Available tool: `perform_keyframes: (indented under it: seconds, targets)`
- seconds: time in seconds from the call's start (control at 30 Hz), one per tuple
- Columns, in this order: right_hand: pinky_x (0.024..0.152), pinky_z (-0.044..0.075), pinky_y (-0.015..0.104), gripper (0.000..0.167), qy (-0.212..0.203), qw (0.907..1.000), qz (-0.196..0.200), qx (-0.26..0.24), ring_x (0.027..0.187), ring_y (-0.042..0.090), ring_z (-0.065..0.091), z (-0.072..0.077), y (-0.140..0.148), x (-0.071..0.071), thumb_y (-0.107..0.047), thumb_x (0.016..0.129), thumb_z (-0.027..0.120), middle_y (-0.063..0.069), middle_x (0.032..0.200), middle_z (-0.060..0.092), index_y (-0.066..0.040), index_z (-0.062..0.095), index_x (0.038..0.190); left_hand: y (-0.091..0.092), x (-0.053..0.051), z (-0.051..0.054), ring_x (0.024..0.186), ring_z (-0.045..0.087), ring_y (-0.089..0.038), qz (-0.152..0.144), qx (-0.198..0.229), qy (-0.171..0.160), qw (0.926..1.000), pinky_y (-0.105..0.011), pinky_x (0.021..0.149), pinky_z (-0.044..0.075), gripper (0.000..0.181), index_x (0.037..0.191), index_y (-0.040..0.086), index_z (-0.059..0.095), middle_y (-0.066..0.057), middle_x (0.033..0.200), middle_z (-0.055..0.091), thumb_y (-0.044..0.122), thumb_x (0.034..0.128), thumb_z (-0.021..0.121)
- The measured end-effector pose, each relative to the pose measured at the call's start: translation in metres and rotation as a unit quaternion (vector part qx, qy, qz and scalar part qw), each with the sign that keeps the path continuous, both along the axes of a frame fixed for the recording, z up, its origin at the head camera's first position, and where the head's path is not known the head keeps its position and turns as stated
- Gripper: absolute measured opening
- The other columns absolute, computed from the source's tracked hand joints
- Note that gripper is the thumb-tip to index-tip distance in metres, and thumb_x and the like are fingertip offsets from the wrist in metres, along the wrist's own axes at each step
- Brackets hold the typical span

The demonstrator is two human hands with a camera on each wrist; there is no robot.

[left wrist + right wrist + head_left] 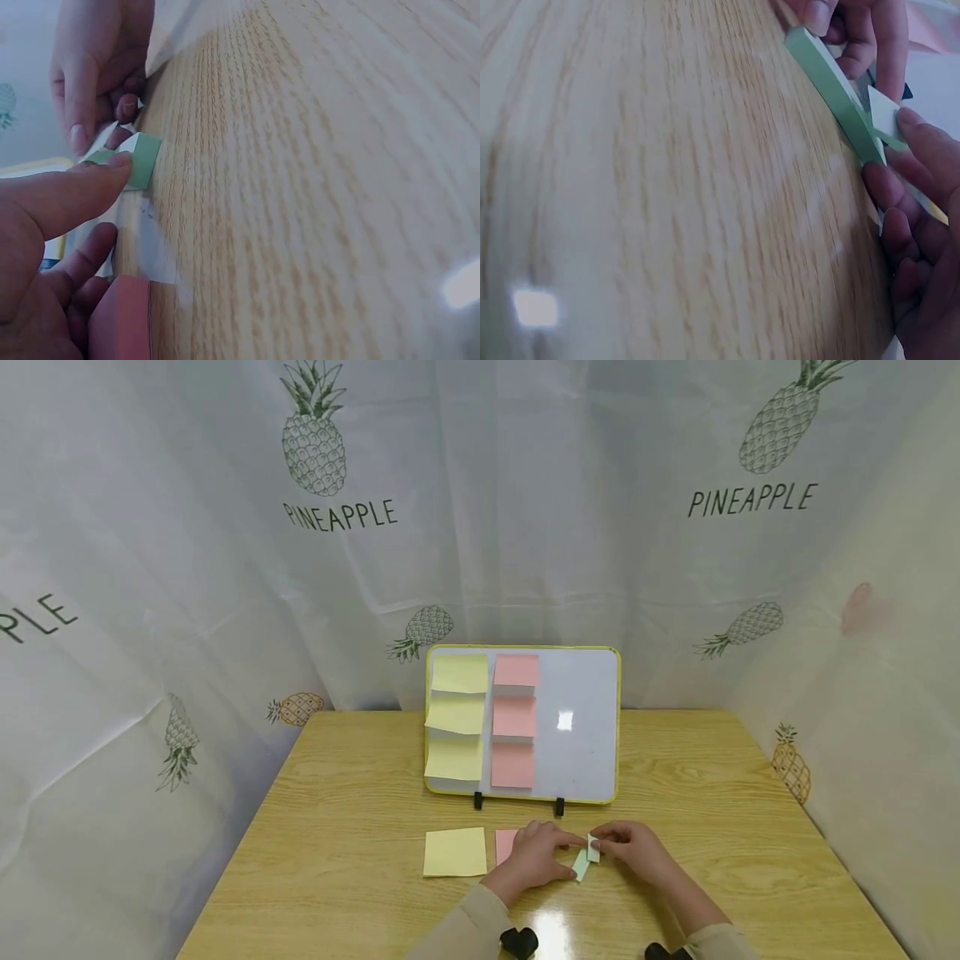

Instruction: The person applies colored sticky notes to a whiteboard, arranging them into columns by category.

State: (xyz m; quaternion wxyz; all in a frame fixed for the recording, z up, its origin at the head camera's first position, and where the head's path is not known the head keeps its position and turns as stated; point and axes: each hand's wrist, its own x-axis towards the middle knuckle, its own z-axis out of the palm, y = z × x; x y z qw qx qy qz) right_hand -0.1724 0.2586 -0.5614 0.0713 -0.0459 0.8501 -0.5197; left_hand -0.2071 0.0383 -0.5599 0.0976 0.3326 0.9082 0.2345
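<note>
Close to the whiteboard's front, my left hand [534, 857] grips a small pad of green sticky notes [581, 865], with the thumb at its near end. Opposite it, my right hand [637, 850] pinches a light green sticky note [593, 850] between thumb and finger. In the right wrist view the pad [840, 94] is tilted on its edge against the table, and the pinched note [883, 112] angles away from it. The left wrist view shows my left thumb pressing the green pad [142, 161]. A pink sticky-note pad [505, 843] lies partly hidden behind my left hand.
A yellow-framed whiteboard [577, 760] stands on black feet [559, 807] at the back of the wooden table [337, 827]. Three yellow notes [459, 675] and three pink notes [516, 670] hang on it in columns. A yellow pad [455, 852] lies left of the pink one.
</note>
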Motion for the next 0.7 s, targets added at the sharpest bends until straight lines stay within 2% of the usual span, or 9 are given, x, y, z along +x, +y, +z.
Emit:
perform_keyframes:
  seconds: [0.17, 0.4, 0.7]
  targets:
    - [0.063, 0.05, 0.029, 0.03, -0.006, 0.9995, 0.029, -0.004, 0.081, 0.016, 0.06, 0.001, 0.008, -0.003, -0.023, 0.093, 0.068, 0.01, 0.102, 0.068, 0.0, 0.069, 0.112, 0.0, 0.0, 0.0, 0.083, 0.037, -0.001, 0.001, -0.016, -0.001, 0.9999, -0.026, 0.073, 0.031, 0.054, 0.13, 0.046, 0.059, 0.02, 0.097, 0.052, 0.041, 0.0799, 0.08]
    - [0.062, 0.05, 0.03, 0.029, -0.009, 0.998, 0.061, -0.015, 0.079, 0.016, 0.06, 0.007, 0.014, -0.008, -0.018, 0.093, 0.068, 0.016, 0.108, 0.067, 0.003, 0.069, 0.113, 0.0, -0.002, 0.0, 0.085, 0.039, -0.001, 0.001, -0.019, -0.005, 0.9998, -0.027, 0.073, 0.032, 0.057, 0.131, 0.047, 0.057, 0.022, 0.098, 0.052, 0.04, 0.0799, 0.08]
    - [0.064, 0.051, 0.028, 0.024, 0.004, 0.9956, 0.089, -0.03, 0.082, 0.01, 0.06, 0.006, 0.019, -0.017, -0.006, 0.092, 0.066, 0.018, 0.101, 0.068, 0.011, 0.067, 0.109, 0.001, -0.002, 0.003, 0.084, 0.039, -0.002, -0.001, -0.019, -0.017, 0.9997, -0.026, 0.073, 0.031, 0.057, 0.131, 0.048, 0.057, 0.021, 0.096, 0.053, 0.039, 0.0799, 0.08]
